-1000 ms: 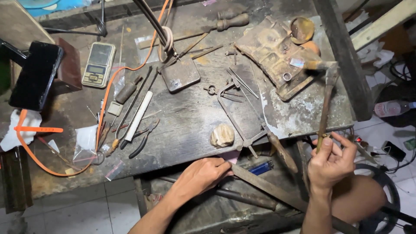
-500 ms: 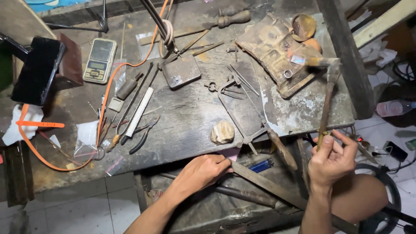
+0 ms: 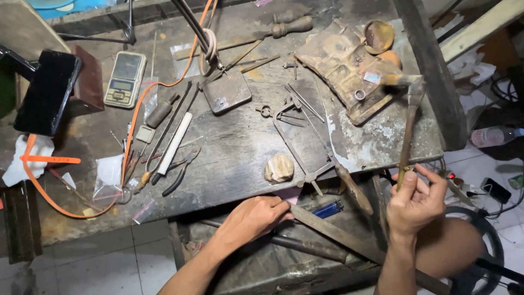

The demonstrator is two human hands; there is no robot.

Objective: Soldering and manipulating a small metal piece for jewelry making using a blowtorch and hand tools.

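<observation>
Meanwhile right hand (image 3: pixel 416 201) pinches a torch (image 3: pixel 406 136) upright; left hand (image 3: pixel 255 216) fingers a pink packet (image 3: pixel 290 194).

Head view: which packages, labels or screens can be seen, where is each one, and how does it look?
Pocket scale: upper left of the bench, flat silver rectangle with a small pale screen.
Phone: far left, propped up, black, screen dark.
Plastic bags: left front of the bench, small, clear, crumpled.
Bottle: floor at right, lying down, clear with a red label.
Lighter: below the bench edge near the left hand, blue.

Both forearms bare, grips (image 3: pixel 254 218) (image 3: pixel 416 199) ungloved, ringless.
</observation>
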